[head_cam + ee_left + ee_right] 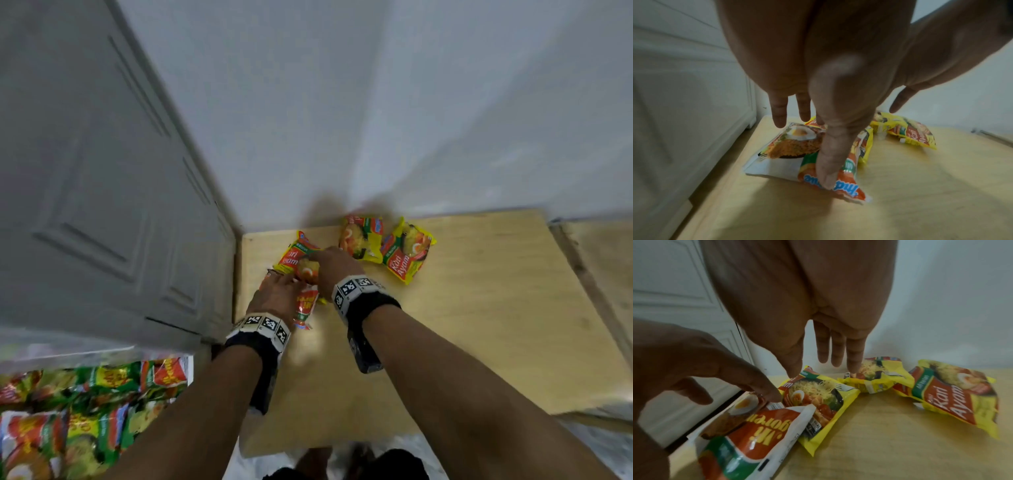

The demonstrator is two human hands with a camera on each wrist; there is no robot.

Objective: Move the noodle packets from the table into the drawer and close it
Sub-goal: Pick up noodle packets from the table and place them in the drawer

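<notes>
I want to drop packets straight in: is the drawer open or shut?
Open. In the head view the drawer sits pulled out at lower left, with noodle packets lying exposed inside it.

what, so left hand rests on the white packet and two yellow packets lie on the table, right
Three, not two: the right wrist view shows the near yellow packet, middle yellow packet and right yellow packet on the table. The left hand rests on the white packet.
</notes>
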